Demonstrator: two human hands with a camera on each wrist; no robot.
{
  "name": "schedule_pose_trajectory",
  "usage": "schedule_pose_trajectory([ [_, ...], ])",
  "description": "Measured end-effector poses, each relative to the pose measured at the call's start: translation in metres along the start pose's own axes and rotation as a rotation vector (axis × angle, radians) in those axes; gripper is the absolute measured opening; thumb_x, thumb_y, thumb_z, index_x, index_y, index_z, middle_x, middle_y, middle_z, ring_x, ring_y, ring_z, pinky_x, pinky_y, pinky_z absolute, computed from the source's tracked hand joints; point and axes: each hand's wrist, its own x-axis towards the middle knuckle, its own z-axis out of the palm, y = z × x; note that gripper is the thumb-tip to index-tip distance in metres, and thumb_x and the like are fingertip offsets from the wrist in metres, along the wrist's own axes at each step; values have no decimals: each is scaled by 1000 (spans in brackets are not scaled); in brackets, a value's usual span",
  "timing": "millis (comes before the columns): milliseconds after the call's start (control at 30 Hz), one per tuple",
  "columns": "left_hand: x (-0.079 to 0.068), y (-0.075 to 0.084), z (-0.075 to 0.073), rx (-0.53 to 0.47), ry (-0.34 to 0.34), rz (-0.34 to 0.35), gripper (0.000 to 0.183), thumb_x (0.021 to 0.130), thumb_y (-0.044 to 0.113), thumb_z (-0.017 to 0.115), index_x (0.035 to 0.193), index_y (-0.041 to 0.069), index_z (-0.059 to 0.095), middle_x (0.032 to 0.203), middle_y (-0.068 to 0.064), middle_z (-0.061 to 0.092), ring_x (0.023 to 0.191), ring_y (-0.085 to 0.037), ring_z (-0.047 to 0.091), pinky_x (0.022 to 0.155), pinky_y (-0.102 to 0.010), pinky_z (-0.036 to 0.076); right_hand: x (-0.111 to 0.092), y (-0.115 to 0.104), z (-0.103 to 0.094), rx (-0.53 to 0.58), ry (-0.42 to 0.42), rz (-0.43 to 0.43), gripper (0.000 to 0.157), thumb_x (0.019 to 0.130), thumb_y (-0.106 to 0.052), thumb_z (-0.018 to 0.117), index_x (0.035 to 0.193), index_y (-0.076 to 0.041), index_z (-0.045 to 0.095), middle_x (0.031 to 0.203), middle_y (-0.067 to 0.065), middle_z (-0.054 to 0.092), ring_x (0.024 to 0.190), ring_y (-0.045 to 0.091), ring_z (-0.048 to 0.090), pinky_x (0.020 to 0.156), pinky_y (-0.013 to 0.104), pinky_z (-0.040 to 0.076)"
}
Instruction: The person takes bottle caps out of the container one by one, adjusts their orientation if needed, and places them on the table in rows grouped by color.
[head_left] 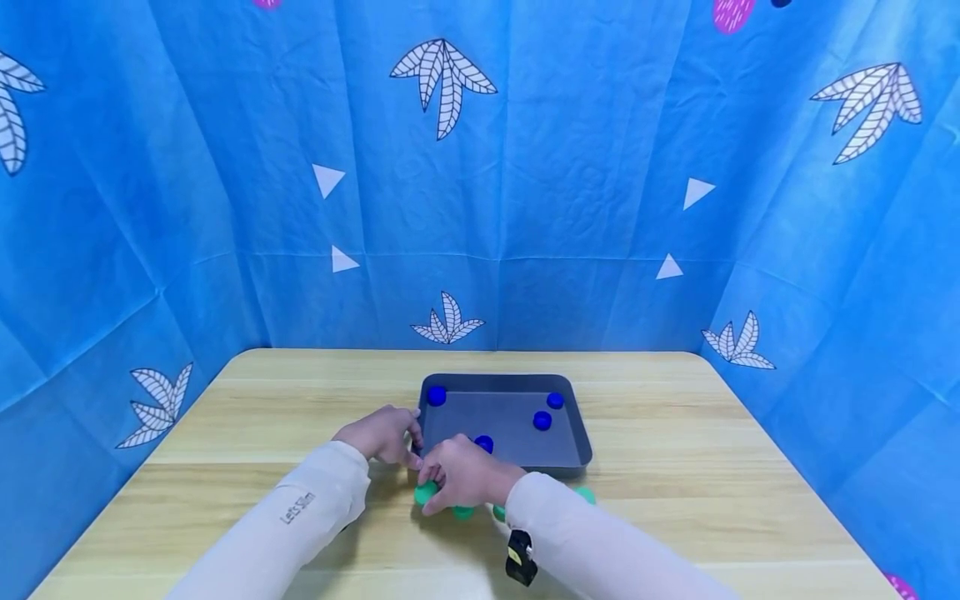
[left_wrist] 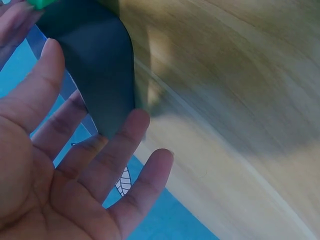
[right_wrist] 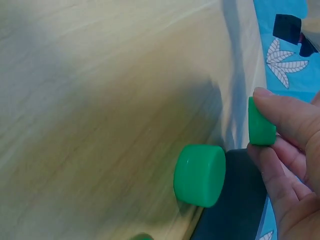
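Note:
My right hand pinches a small round green cap between thumb and fingers, near the front left corner of the dark grey tray. Another green cap stands on the table beside the tray's front wall. At the tray's left side is my left hand, its fingers loosely extended against the outer wall in the left wrist view. Inside the tray lie several blue caps, one in the back left corner and one partly hidden behind my right hand.
More green caps line the tray's front side, including one at the right beyond my sleeve. My right forearm hides part of this row. The wooden table is backed by a blue patterned curtain.

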Motion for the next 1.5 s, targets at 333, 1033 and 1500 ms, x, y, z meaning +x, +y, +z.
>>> schedule_pose_trajectory([
  [333, -3, 2, -2, 15, 0, -3, 21, 74, 25, 85, 89, 20, 71, 150, -13, 39, 131, -42, 40, 100, -52, 40, 2, -2, 6, -15, 18, -23, 22, 71, -16, 88, 88, -11, 75, 82, -9, 71, 73, -7, 61, 66, 8, 46],
  [1033, -1, 0, 2, -4, 7, -13, 19, 75, 23, 84, 90, 19, 73, 150, -11, 39, 135, -45, 33, 103, -58, 34, 6, -3, 19, -181, -9, -71, 19, 72, -21, 87, 82, -14, 73, 75, -14, 66, 66, -8, 54, 62, 5, 41],
  [1500, -1, -2, 5, 20, 20, 12, 18, 75, 26, 84, 87, 20, 72, 149, -13, 41, 132, -43, 39, 101, -51, 38, 6, -7, 23, -216, -16, -54, 19, 72, -23, 87, 80, -16, 72, 73, -14, 65, 65, -8, 53, 62, 6, 40],
])
